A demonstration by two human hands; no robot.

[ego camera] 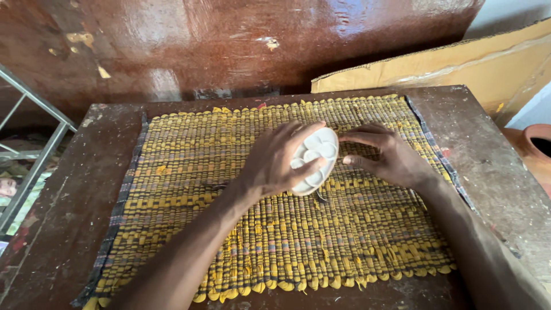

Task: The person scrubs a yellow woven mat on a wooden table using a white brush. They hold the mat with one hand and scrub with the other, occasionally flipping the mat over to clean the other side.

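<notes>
My left hand (275,163) grips the white round palette (314,161) above the woven mat (229,189); my right hand (390,158), half-curled and empty, touches its rim.

Both bare forearms reach forward and converge. The left hand (275,163) curls, thumb and fingers wrapped in a closed grip. The right hand (387,158) lies just beside the left hand, fingers bent, fingertips pointing toward it.

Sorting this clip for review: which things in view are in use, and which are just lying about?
In use: white round palette, gripped by left hand, touched by right hand; woven yellow mat beneath.
Lying about: cardboard sheet, clay pot, metal frame.
</notes>
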